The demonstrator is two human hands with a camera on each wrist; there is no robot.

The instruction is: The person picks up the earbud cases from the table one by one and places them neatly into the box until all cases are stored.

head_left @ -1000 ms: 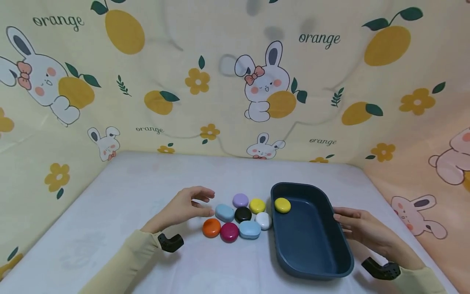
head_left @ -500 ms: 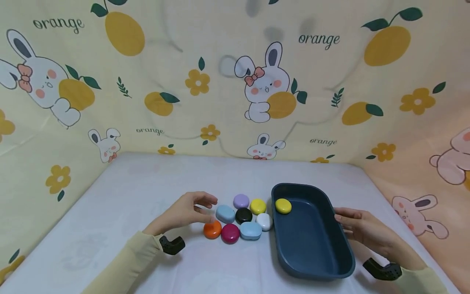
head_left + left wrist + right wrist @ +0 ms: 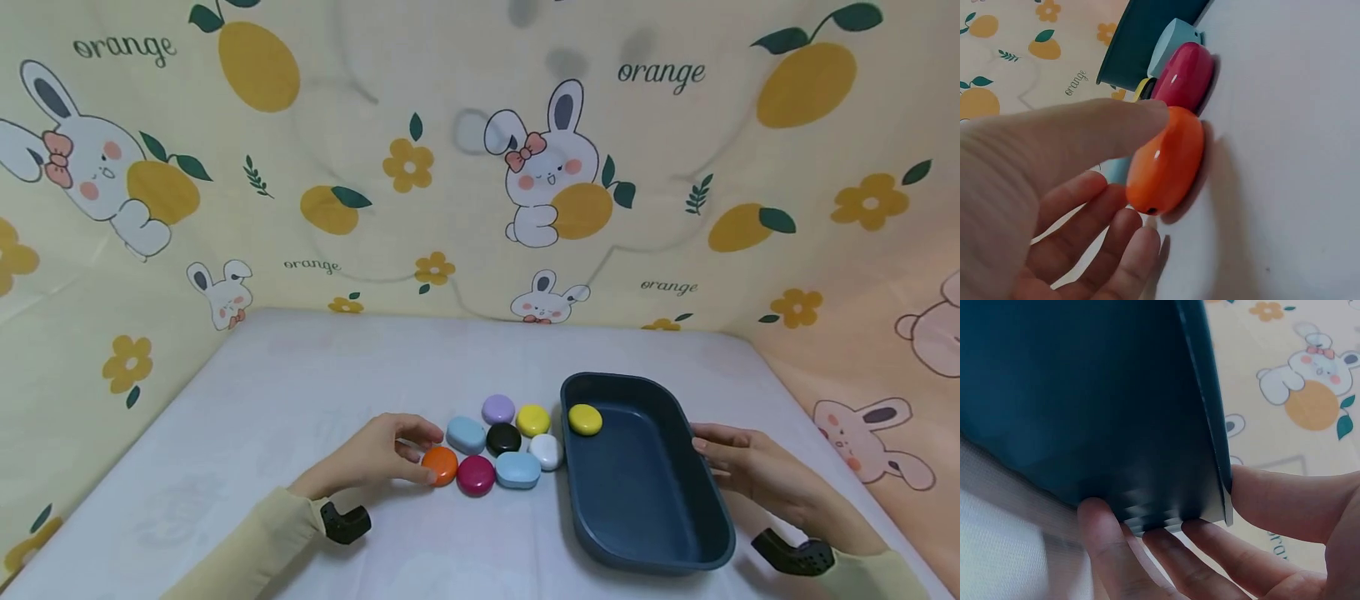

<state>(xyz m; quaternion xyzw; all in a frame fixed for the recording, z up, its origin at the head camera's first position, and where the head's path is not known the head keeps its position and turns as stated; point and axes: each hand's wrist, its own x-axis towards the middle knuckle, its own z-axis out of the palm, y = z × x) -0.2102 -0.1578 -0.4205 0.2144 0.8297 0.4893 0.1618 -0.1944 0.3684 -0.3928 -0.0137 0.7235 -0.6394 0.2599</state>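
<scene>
My left hand [image 3: 378,450] is at the orange bead [image 3: 440,466], a glossy rounded piece with a small dark hole in its end. In the left wrist view the thumb touches the orange bead while the other fingers curve loosely behind it, not closed around it. A crimson bead [image 3: 476,475] lies just right of it. On the right, my right hand [image 3: 765,475] holds the dark blue tray [image 3: 641,500] by its side wall, thumb at the rim and fingers against the outside. One yellow bead [image 3: 585,420] sits inside the tray near its left wall.
Beside the tray, the cluster also has light blue beads [image 3: 517,470], a black bead [image 3: 503,439], a white bead [image 3: 546,452], another yellow bead [image 3: 533,420] and a lilac bead [image 3: 498,409]. Patterned cloth [image 3: 450,167] rises behind the white tabletop [image 3: 360,350].
My left hand has come down and towards me, from beside the light blue bead to the orange one, where its thumb makes contact. The right hand keeps its hold on the tray.
</scene>
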